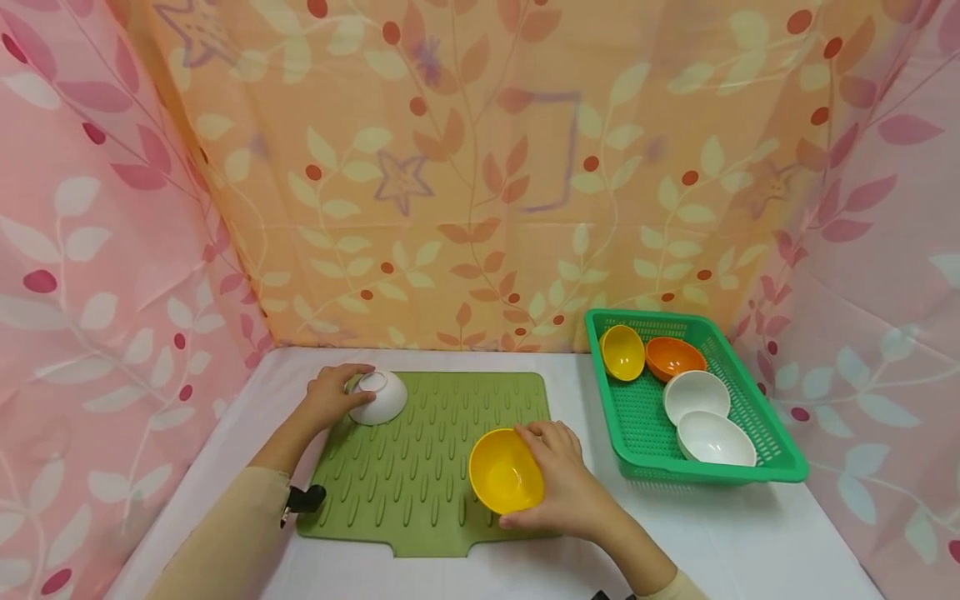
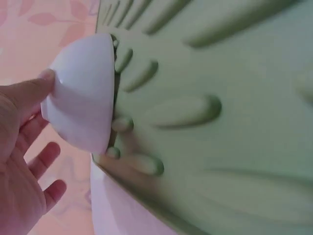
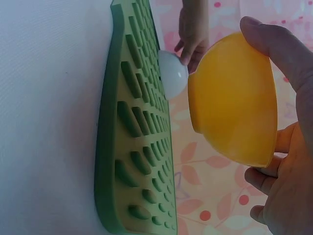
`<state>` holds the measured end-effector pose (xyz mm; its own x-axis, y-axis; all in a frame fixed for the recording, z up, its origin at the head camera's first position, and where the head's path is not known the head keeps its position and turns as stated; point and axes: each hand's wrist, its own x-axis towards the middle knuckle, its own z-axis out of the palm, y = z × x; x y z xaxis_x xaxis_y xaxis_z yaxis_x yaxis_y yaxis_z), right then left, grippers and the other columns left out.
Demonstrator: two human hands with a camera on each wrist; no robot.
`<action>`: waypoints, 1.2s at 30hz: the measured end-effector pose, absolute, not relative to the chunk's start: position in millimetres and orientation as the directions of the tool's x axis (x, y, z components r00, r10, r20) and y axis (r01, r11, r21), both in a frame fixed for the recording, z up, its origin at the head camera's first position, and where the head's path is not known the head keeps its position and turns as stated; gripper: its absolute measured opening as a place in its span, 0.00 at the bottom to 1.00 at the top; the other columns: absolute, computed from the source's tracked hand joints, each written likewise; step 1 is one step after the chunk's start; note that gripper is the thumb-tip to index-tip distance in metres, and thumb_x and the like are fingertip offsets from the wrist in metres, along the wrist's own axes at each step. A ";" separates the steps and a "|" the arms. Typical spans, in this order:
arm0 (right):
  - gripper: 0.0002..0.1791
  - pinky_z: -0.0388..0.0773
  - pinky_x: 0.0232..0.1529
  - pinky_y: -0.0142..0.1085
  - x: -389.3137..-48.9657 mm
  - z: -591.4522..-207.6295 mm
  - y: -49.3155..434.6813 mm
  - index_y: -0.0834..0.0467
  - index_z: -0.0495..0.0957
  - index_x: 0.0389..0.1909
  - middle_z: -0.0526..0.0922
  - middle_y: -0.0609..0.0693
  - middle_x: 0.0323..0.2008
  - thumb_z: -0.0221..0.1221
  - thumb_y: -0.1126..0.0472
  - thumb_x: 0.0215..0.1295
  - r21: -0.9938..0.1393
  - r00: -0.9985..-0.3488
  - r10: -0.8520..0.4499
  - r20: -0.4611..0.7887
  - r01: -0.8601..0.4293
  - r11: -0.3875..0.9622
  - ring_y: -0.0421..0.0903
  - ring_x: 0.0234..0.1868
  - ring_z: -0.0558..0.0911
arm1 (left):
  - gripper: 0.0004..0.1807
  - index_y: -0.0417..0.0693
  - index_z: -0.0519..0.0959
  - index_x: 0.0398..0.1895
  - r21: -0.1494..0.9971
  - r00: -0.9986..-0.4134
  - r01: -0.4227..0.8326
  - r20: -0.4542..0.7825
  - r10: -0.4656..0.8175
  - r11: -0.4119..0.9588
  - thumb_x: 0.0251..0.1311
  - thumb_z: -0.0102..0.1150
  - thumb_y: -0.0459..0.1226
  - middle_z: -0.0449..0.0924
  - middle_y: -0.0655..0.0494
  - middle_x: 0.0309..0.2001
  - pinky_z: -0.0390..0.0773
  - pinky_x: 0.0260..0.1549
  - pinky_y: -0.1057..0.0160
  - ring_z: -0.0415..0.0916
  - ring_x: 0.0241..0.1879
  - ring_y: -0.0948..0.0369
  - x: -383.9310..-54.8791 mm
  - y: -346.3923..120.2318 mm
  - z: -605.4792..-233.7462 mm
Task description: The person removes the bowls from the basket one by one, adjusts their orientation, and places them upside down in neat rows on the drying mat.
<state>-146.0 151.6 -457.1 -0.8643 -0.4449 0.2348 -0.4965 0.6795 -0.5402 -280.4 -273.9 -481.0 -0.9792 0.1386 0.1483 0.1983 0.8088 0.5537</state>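
Observation:
An upside-down white bowl [image 1: 387, 402] rests on the far left corner of a green ridged drying mat [image 1: 408, 479]. My left hand [image 1: 334, 395] pinches its base between thumb and forefinger, the other fingers spread apart in the left wrist view. A yellow bowl [image 1: 501, 477] is held by its rim in my right hand [image 1: 564, 483], mouth up and tilted in the head view. In the right wrist view, a gap separates that yellow bowl [image 3: 234, 105] from the mat [image 3: 139, 142] below.
A green perforated basket [image 1: 617, 417] stands at the right of the white table [image 1: 678, 533]. Inside lie another yellow bowl [image 1: 624, 354], an orange bowl [image 1: 675, 358] and two white bowls, one nearer [image 1: 717, 439]. Patterned cloth [image 1: 480, 167] hangs behind and at both sides.

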 end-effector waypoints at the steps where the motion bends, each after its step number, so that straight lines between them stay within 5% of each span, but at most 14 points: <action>1: 0.68 0.52 0.73 0.62 -146.3 -457.9 151.3 0.57 0.66 0.75 0.67 0.50 0.66 0.84 0.36 0.30 -0.538 -0.865 -0.443 0.238 -0.497 0.681 0.58 0.73 0.57 | 0.30 0.47 0.77 0.67 0.542 -0.977 0.206 0.160 0.141 0.814 0.63 0.70 0.44 0.75 0.39 0.66 0.56 0.53 0.33 0.65 0.62 0.37 -279.4 -272.3 -479.2; 7: 0.67 0.50 0.74 0.63 -147.9 -461.0 150.8 0.57 0.65 0.75 0.67 0.51 0.66 0.83 0.36 0.31 -0.546 -0.872 -0.431 0.232 -0.484 0.684 0.60 0.74 0.56 | 0.31 0.45 0.76 0.67 0.486 -0.958 0.256 0.244 0.152 0.836 0.63 0.70 0.45 0.73 0.39 0.68 0.59 0.50 0.34 0.64 0.63 0.36 -264.8 -261.2 -465.5; 19: 0.67 0.50 0.74 0.63 -152.7 -466.7 153.8 0.53 0.65 0.76 0.67 0.49 0.68 0.83 0.36 0.32 -0.543 -0.897 -0.382 0.222 -0.439 0.715 0.58 0.75 0.53 | 0.31 0.50 0.77 0.66 0.535 -0.877 0.472 0.363 0.314 0.701 0.60 0.73 0.45 0.77 0.49 0.66 0.61 0.61 0.34 0.66 0.67 0.44 -194.7 -200.9 -430.6; 26: 0.67 0.46 0.76 0.63 -152.3 -468.2 152.7 0.53 0.65 0.77 0.66 0.50 0.69 0.83 0.36 0.32 -0.555 -0.899 -0.382 0.215 -0.435 0.709 0.59 0.76 0.51 | 0.33 0.61 0.76 0.67 0.559 -0.854 0.513 0.256 0.453 0.651 0.59 0.72 0.53 0.76 0.61 0.67 0.69 0.63 0.39 0.68 0.66 0.52 -161.7 -169.4 -437.8; 36: 0.67 0.40 0.77 0.58 -155.7 -470.2 153.9 0.54 0.64 0.77 0.66 0.51 0.69 0.82 0.35 0.33 -0.535 -0.882 -0.406 0.240 -0.469 0.703 0.58 0.77 0.53 | 0.34 0.74 0.74 0.66 0.705 -0.906 0.372 0.137 0.400 0.603 0.55 0.71 0.60 0.73 0.68 0.66 0.70 0.64 0.39 0.65 0.68 0.57 -153.5 -144.6 -451.2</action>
